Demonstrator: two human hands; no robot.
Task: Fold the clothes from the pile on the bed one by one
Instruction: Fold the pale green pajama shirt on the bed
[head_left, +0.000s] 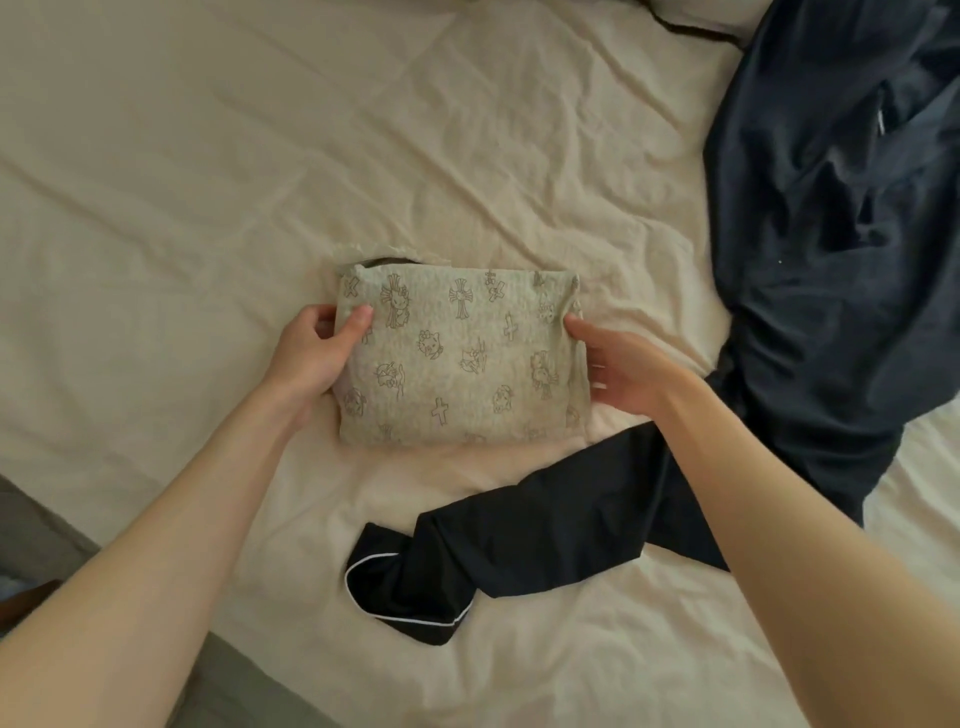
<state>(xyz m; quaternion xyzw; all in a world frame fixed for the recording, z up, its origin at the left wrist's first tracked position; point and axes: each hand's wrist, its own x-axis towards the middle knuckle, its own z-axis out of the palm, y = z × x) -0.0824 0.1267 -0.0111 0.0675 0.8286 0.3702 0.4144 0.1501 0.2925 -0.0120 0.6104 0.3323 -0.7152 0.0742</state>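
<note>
A folded beige garment (457, 358) printed with crosses and cartoon cats lies in a compact rectangle at the middle of the bed. My left hand (317, 353) grips its left edge, thumb on top and fingers under the fabric. My right hand (618, 369) is at its right edge with the fingers fairly straight, touching the side of the fold. A dark navy garment pile (831, 208) sprawls at the right, and one of its sleeves or legs with white piping (493, 561) stretches toward me below the folded piece.
The cream bed sheet (208, 182) is wrinkled and stretches wide to the left and far side. A pillow edge (691, 15) shows at the top. The bed's near-left edge and a grey floor strip (31, 530) lie at the lower left.
</note>
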